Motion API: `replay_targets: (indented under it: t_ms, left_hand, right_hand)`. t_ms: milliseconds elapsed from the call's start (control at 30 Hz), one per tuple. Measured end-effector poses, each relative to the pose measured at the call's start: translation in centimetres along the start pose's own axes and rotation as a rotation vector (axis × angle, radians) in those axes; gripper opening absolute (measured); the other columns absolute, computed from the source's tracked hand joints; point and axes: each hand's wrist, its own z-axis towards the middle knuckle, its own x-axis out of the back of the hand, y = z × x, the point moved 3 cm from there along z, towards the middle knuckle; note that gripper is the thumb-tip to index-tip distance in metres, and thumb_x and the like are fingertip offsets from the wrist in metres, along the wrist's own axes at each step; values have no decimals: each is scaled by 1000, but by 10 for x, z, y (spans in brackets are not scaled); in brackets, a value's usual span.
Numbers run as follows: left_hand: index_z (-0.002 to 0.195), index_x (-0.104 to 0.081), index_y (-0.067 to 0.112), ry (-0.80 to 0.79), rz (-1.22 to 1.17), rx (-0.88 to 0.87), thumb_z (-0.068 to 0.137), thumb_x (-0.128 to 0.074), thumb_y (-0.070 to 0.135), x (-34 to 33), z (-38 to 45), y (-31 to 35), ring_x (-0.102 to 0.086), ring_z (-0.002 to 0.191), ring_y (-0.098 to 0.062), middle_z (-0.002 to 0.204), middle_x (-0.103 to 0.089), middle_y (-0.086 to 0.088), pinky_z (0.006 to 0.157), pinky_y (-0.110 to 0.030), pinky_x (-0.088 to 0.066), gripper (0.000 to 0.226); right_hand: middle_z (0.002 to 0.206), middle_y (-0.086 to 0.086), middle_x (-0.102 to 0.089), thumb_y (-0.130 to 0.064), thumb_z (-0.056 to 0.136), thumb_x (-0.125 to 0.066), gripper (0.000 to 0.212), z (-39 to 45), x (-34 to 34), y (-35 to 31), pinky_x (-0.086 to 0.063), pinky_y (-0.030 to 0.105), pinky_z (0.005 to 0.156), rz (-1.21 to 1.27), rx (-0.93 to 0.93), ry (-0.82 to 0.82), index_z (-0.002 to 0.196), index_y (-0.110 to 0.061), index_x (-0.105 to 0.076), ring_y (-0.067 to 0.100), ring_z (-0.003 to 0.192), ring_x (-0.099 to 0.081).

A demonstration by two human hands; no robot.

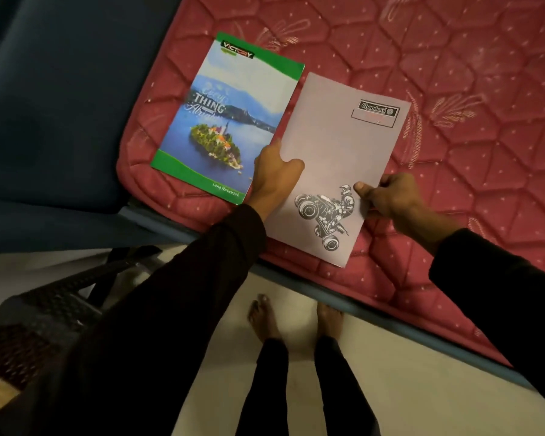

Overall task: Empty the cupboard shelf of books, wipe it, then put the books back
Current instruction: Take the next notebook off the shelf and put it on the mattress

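Head view, looking down: both hands are on the grey notebook (337, 158), which lies flat on the red quilted mattress (453, 73) near its near edge; the left hand (272, 174) pinches its left edge, thumb on the cover, while the right hand (387, 196) curls round the right edge by the quad-bike drawing; two hands likely to keep it square. Just left of it, edges all but touching, lies the green lake-cover notebook (224, 118); side by side, probably so each stays easy to pick up. A dark woven chair (54, 309) stands near left; bare feet (296, 319) on pale floor; the cupboard shelf is out of sight.
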Motion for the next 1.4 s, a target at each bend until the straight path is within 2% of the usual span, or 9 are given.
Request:
replay_targets:
  t_ms: [133,200,367,467,700,1000,1133,1300,1400]
  left_hand:
    - [86,-46,5,-28,77,-17,75,-60,7,-6,24,1,-49,72,-16,91,-55,-7,57,-22,-38,17]
    - [89,-44,5,-21,115,-31,76,-59,6,-9,27,0,-51,82,-21,101,-54,-12,66,-26,-41,20]
    - [137,-38,-6,-58,266,-98,72,-54,19,-21,22,-8,-39,128,-36,141,-42,-18,105,-41,-37,72]
    - [152,-13,-2,-103,367,-149,84,-57,11,-30,10,-16,-13,148,-29,161,-11,-15,119,-36,-17,82]
    - [153,-6,-3,-81,442,-213,90,-54,10,-36,10,-22,-4,150,-29,162,-2,-17,120,-33,-9,80]
    - [153,-4,-1,-175,497,-207,89,-53,6,-26,18,-14,-2,151,-25,163,1,-15,120,-30,-9,81]
    - [153,-2,-1,-200,526,-209,89,-53,2,-23,26,-5,-1,151,-23,163,2,-14,120,-28,-8,82]
    - [152,-2,-4,-160,561,-211,92,-54,8,-29,19,-11,3,151,-27,162,5,-18,122,-32,-4,81]
    - [151,-5,-6,-96,569,-251,93,-52,11,-31,6,-12,3,150,-31,161,3,-22,122,-36,-4,77]
  right_hand:
    - [61,18,-65,-20,85,-75,38,26,-7,-3,-54,40,60,-61,6,28,53,-7,-60,31,56,-61]
    - [60,19,-65,-20,86,-74,41,29,-9,-5,-53,41,63,-66,24,38,50,-6,-60,30,57,-60]
    - [43,-3,-60,-31,84,-75,35,28,-1,-4,-51,31,57,-196,54,111,60,-8,-67,4,38,-55]
    - [65,4,-65,-35,87,-71,34,18,2,-3,-44,29,63,-264,124,155,77,-3,-69,17,66,-62]
    - [81,8,-58,-37,91,-65,32,9,0,-5,-33,27,69,-363,194,199,88,-5,-60,22,81,-50]
    - [64,6,-61,-31,93,-62,38,5,2,-13,-38,23,70,-443,137,76,64,-6,-64,18,77,-58]
    - [59,4,-59,-31,93,-64,36,11,2,-17,-39,20,67,-434,125,77,81,2,-72,14,74,-60]
    - [84,17,-66,-34,92,-62,38,6,1,-12,-40,26,67,-502,157,132,94,4,-67,27,88,-65]
    - [117,24,-58,-33,93,-59,44,-9,-2,-16,-47,41,83,-676,327,224,116,4,-54,39,107,-57]
